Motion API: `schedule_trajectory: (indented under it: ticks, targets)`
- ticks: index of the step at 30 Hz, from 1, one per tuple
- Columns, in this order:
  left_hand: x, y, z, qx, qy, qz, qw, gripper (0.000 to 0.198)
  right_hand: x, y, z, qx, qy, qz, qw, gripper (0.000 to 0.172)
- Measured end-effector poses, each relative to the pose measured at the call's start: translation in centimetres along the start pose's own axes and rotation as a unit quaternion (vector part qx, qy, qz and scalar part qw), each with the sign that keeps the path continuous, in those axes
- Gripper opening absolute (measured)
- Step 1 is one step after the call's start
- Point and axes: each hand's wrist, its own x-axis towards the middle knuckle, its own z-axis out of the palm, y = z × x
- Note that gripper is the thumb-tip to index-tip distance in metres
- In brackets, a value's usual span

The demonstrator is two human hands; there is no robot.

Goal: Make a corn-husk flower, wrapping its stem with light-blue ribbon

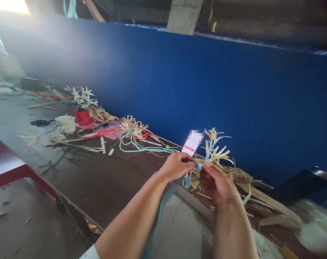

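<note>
My left hand (178,165) is closed, its thumb and forefinger pinching one end of a short light blue strip (198,166). Close beside it, my right hand (216,180) is closed round the base of a pale dried-leaf flower spray (217,153), where the blue strip meets the stem. The spray stands up above my right fingers, with light blue wrapping on its stem. Just behind my left hand is a lit phone (192,143) with a red bar on its screen.
On the dark table (112,176) lie more leaf flowers (133,127), blue cords (142,147), a red thread spool (83,116), a white cup (66,124) and black scissors (41,123). Dried husks (258,190) lie at right. A blue partition (158,86) runs behind.
</note>
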Motion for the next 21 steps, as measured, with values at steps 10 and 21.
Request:
schedule_trajectory:
  ticks: [10, 21]
  targets:
    - [-0.28, 0.54, -0.32, -0.176, -0.07, -0.083, 0.978, 0.022, -0.23, 0.02, 0.11, 0.026, -0.032, 0.004, 0.999, 0.019]
    - [-0.12, 0.25, -0.29, -0.183, -0.081, -0.103, 0.974, 0.037, -0.1, 0.32, 0.06, 0.015, -0.035, 0.03, 0.999, 0.022]
